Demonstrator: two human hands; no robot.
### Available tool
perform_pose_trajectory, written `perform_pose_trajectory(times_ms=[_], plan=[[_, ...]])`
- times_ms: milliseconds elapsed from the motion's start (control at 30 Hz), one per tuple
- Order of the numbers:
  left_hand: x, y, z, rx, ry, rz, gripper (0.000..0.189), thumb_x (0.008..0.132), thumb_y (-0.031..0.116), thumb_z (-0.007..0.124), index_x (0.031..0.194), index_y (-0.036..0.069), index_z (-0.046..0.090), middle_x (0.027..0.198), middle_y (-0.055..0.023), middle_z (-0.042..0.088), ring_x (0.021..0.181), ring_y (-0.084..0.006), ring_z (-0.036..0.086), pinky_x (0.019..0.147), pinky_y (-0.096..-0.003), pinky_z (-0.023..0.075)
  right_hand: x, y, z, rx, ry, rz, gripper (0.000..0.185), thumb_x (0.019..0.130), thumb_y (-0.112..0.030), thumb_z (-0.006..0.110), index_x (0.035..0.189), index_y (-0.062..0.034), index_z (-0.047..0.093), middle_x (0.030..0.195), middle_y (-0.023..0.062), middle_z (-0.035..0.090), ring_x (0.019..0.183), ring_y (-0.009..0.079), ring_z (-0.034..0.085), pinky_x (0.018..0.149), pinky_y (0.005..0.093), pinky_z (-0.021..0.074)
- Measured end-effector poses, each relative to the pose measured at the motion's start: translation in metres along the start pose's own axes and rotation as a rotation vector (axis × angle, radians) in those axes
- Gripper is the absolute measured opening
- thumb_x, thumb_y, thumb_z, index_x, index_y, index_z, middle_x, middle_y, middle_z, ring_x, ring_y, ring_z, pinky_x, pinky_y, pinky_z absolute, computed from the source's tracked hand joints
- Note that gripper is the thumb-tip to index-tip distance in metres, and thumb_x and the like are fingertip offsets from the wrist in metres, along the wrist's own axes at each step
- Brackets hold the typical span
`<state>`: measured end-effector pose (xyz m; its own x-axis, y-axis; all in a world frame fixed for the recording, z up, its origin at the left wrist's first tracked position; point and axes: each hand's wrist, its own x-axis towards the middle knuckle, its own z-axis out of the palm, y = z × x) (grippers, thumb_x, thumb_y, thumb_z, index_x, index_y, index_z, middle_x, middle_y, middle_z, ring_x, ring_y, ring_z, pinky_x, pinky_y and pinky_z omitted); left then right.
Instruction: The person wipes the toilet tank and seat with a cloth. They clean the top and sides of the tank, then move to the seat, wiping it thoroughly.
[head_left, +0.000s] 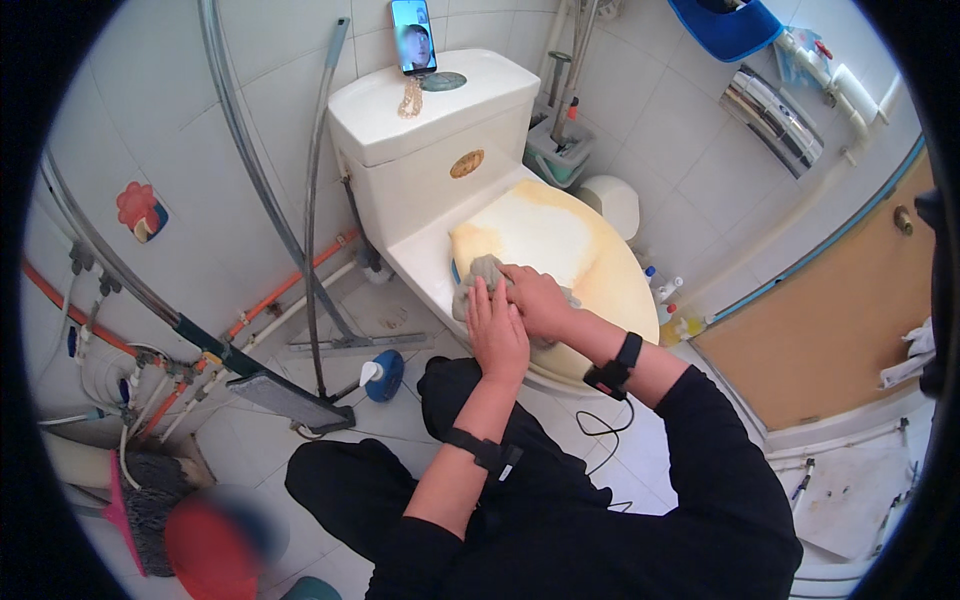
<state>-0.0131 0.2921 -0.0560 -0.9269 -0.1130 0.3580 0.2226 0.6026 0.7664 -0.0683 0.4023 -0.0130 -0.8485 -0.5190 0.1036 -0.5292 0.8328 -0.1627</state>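
A white toilet stands before me with its yellow-stained lid (615, 255) down. A crumpled grey cloth (486, 274) lies over the lid's near left edge. My right hand (538, 300) has its fingers on the cloth and bunches part of it. Against the same cloth rests my left hand (496, 330), its fingers extended and close together, touching or nearly touching my right hand; whether it grips any fabric is hidden. More of the cloth shows beyond and below my right wrist. Both forearms wear black straps.
A phone (414, 37) and a beaded string (410, 99) are on the tank lid (495, 82). Left stand a floor squeegee (360, 343), a flat mop (289, 397) and a blue bottle (385, 376). Several bottles (667, 291) stand right of the bowl. A cable (615, 431) hangs from my right wrist.
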Motion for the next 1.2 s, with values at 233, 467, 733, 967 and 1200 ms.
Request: perform_pose_trajectory(times_ms=[233, 467, 733, 967, 1200], plan=[[0.004, 0.000, -0.005, -0.119, 0.017, -0.020, 0.062, 0.094, 0.018, 0.053, 0.150, 0.009, 0.028, 0.154, -0.0237, 0.023, 0.140, -0.0440, 0.025, 0.114, -0.0476, 0.0237, 0.062, -0.003, -0.002, 0.371, 0.131, 0.288, 0.049, 0.074, -0.021, 0.070, 0.123, -0.0292, 0.066, 0.114, 0.0154, 0.058, 0.104, 0.0345, 0.060, 0.086, 0.0425, 0.0507], [-0.007, 0.002, -0.007, -0.092, 0.137, -0.007, 0.062, 0.096, 0.025, 0.050, 0.150, 0.006, 0.026, 0.153, -0.0300, 0.019, 0.139, -0.0481, 0.023, 0.113, -0.0526, 0.0219, 0.035, -0.017, -0.005, 0.197, 0.085, 0.231, 0.052, 0.071, -0.016, 0.070, 0.122, -0.0264, 0.066, 0.117, 0.0139, 0.058, 0.112, 0.0363, 0.054, 0.088, 0.0429, 0.0498], [-0.011, 0.003, -0.005, -0.021, -0.104, 0.047, 0.071, 0.092, 0.039, 0.056, 0.150, 0.010, 0.028, 0.152, -0.0286, 0.025, 0.139, -0.0481, 0.022, 0.114, -0.0529, 0.0196, -0.077, -0.002, -0.014, 0.458, 0.107, 0.158, 0.058, 0.065, -0.007, 0.069, 0.121, -0.0165, 0.066, 0.121, 0.0150, 0.059, 0.112, 0.0343, 0.056, 0.096, 0.0404, 0.0462], [-0.024, 0.017, -0.006, 0.111, -0.387, 0.162, 0.078, 0.086, 0.034, 0.066, 0.151, 0.014, 0.027, 0.153, -0.0251, 0.024, 0.141, -0.0443, 0.021, 0.115, -0.0513, 0.0193, -0.172, 0.023, -0.026, 0.749, 0.150, 0.612, 0.050, 0.069, 0.001, 0.067, 0.117, -0.0107, 0.069, 0.116, 0.0139, 0.061, 0.112, 0.0279, 0.059, 0.099, 0.0326, 0.0440], [-0.017, 0.013, -0.006, -0.067, -0.145, 0.052, 0.065, 0.093, 0.025, 0.057, 0.149, 0.007, 0.030, 0.153, -0.0263, 0.023, 0.142, -0.0442, 0.020, 0.115, -0.0512, 0.0198, -0.205, 0.031, -0.032, 0.581, 0.101, 0.444, 0.047, 0.069, -0.006, 0.075, 0.115, -0.0128, 0.070, 0.120, 0.0139, 0.060, 0.115, 0.0297, 0.058, 0.100, 0.0349, 0.0438]])
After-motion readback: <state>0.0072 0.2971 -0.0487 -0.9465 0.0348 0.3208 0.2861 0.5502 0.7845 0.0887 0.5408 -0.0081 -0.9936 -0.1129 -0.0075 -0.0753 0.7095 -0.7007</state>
